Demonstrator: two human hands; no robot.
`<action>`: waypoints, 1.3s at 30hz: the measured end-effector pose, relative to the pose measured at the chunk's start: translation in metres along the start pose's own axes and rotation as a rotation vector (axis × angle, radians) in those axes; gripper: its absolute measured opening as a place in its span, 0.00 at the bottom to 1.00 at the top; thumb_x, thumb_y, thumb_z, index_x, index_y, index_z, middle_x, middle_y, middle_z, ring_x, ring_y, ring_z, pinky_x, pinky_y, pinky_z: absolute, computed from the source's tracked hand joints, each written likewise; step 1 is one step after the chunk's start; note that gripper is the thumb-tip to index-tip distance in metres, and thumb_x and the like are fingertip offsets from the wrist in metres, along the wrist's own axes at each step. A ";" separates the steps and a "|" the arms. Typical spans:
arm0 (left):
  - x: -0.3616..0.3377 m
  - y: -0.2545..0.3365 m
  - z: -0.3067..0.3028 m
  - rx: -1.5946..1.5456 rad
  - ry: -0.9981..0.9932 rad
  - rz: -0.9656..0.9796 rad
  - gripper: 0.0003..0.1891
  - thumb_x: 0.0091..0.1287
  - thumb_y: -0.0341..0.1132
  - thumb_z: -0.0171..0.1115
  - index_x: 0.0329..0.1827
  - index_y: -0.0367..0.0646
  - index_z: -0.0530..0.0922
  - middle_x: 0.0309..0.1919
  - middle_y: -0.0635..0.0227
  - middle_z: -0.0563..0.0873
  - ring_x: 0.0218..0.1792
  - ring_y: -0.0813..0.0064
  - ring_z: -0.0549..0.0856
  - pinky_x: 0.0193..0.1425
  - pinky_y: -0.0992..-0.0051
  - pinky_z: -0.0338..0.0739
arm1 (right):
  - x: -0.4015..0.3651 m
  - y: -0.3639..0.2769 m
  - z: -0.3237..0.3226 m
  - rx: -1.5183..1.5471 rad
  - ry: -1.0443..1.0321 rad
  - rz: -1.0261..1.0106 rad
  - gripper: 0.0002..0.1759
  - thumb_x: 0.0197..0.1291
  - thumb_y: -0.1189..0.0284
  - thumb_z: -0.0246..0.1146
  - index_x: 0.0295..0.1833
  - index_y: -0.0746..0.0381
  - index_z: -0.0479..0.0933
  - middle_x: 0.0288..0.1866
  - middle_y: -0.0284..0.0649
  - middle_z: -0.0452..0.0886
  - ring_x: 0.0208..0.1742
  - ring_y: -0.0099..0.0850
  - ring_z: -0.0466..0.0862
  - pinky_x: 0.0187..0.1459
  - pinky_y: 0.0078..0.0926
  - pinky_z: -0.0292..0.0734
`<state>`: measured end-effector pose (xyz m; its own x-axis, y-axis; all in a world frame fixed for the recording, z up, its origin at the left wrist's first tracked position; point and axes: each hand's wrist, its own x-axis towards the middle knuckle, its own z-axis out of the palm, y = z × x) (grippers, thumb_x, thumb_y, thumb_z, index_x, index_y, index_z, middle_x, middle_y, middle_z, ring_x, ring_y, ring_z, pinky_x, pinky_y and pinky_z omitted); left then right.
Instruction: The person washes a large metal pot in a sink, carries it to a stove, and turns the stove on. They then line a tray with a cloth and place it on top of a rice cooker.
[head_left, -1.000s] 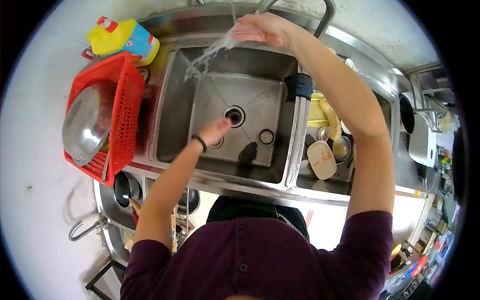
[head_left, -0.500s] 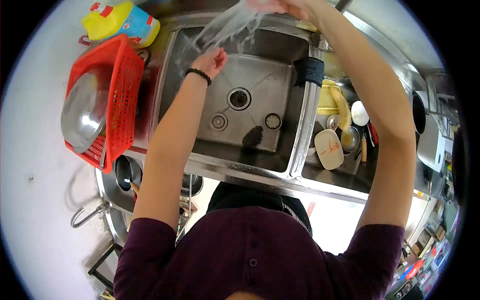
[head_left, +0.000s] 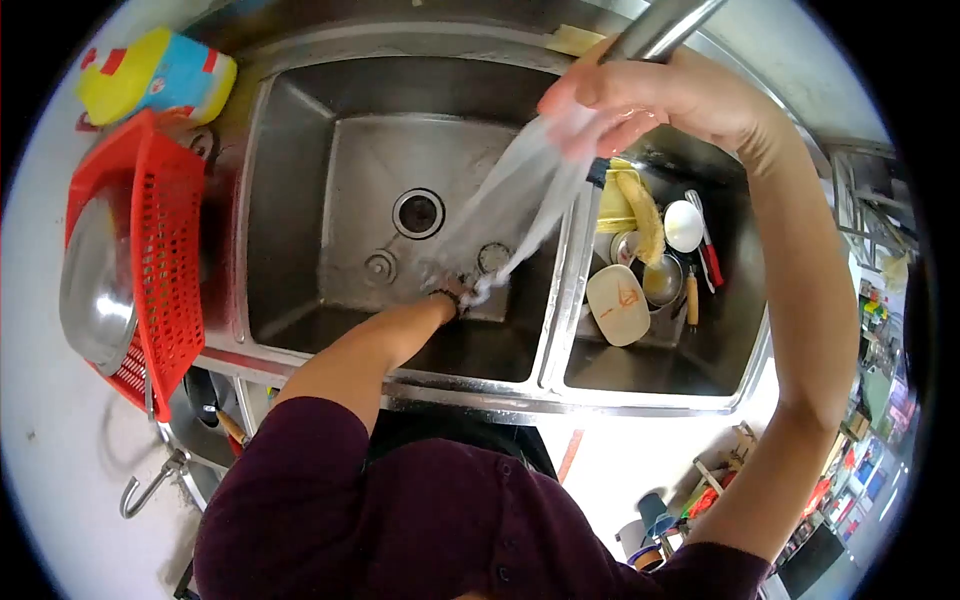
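The translucent sheet runs slanting across the left basin of the steel sink, wide at the top under your right hand and narrowing to a thin tail at your left hand. It is too blurred to tell whether it is running water or a clear film. Your right hand sits high, just under the end of the faucet spout, with the fingers curled over the top of the sheet; whether that grip actually pinches anything cannot be told. Your left hand is low in the basin near its front wall, mostly hidden behind the tail of the sheet, so its grip cannot be made out either. A dark band shows at that wrist. The round drain lies just beyond it on the basin floor. Across the divider, the right basin holds a pale oval plate, a white spoon, a yellow cloth and a few utensils. Off to your left, a red basket holding a steel bowl stands on the tabletop, and a yellow and blue bottle lies behind it.
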<state>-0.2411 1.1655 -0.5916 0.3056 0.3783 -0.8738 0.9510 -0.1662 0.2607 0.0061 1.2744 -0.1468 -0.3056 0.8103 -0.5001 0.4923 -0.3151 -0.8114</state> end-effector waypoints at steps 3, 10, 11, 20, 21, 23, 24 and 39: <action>0.084 -0.054 0.058 0.746 -0.134 0.285 0.37 0.52 0.52 0.54 0.62 0.41 0.59 0.60 0.55 0.65 0.58 0.53 0.65 0.58 0.60 0.61 | -0.003 -0.001 -0.002 -0.095 -0.064 0.015 0.25 0.51 0.53 0.52 0.45 0.60 0.77 0.42 0.40 0.80 0.36 0.30 0.82 0.42 0.22 0.75; -0.095 0.024 -0.129 -0.789 0.012 0.211 0.33 0.46 0.41 0.59 0.57 0.38 0.64 0.45 0.58 0.76 0.43 0.67 0.75 0.41 0.69 0.73 | 0.005 0.021 -0.011 -0.056 -0.173 -0.042 0.33 0.51 0.44 0.51 0.50 0.61 0.72 0.46 0.46 0.77 0.43 0.34 0.80 0.43 0.27 0.77; -0.090 0.012 -0.154 -0.629 0.197 0.291 0.33 0.47 0.39 0.58 0.58 0.38 0.63 0.49 0.57 0.75 0.49 0.65 0.75 0.48 0.71 0.70 | 0.004 0.018 -0.009 -0.078 -0.139 -0.028 0.34 0.51 0.44 0.51 0.51 0.62 0.71 0.47 0.47 0.76 0.44 0.35 0.80 0.45 0.28 0.77; -0.117 -0.107 -0.427 0.100 1.309 -0.163 0.32 0.49 0.40 0.60 0.60 0.52 0.62 0.54 0.56 0.71 0.53 0.57 0.72 0.55 0.61 0.67 | 0.005 0.002 0.006 0.162 0.055 0.031 0.25 0.47 0.60 0.59 0.46 0.69 0.74 0.38 0.45 0.80 0.38 0.31 0.81 0.41 0.22 0.78; -0.122 -0.109 -0.439 0.187 1.267 -0.257 0.31 0.50 0.40 0.60 0.60 0.54 0.63 0.54 0.57 0.70 0.53 0.58 0.72 0.55 0.61 0.67 | 0.008 0.004 0.006 0.164 0.050 0.044 0.25 0.47 0.60 0.59 0.46 0.69 0.74 0.38 0.45 0.80 0.38 0.31 0.81 0.41 0.22 0.78; -0.119 -0.109 -0.428 0.314 1.491 -0.122 0.30 0.51 0.39 0.59 0.60 0.53 0.63 0.55 0.58 0.70 0.52 0.58 0.72 0.54 0.60 0.67 | 0.011 0.011 0.006 0.207 0.061 0.012 0.28 0.46 0.56 0.59 0.47 0.68 0.74 0.38 0.45 0.80 0.37 0.32 0.81 0.40 0.25 0.79; -0.122 -0.097 -0.422 0.445 1.733 0.040 0.29 0.52 0.37 0.58 0.60 0.53 0.63 0.55 0.60 0.70 0.52 0.59 0.72 0.54 0.60 0.67 | 0.009 0.012 0.008 0.143 0.085 -0.001 0.28 0.48 0.55 0.58 0.46 0.67 0.74 0.38 0.44 0.80 0.36 0.33 0.81 0.38 0.27 0.80; -0.046 0.053 -0.072 0.591 0.288 0.516 0.27 0.60 0.35 0.51 0.64 0.54 0.58 0.65 0.58 0.52 0.64 0.50 0.55 0.61 0.54 0.60 | 0.004 0.000 -0.006 -0.056 0.028 0.005 0.18 0.46 0.66 0.61 0.38 0.71 0.76 0.29 0.49 0.80 0.27 0.35 0.83 0.26 0.21 0.81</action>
<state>-0.2016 1.2046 -0.5083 0.7723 0.3286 -0.5437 0.5319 -0.8025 0.2704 0.0097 1.2810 -0.1472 -0.2802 0.8224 -0.4950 0.5386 -0.2921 -0.7903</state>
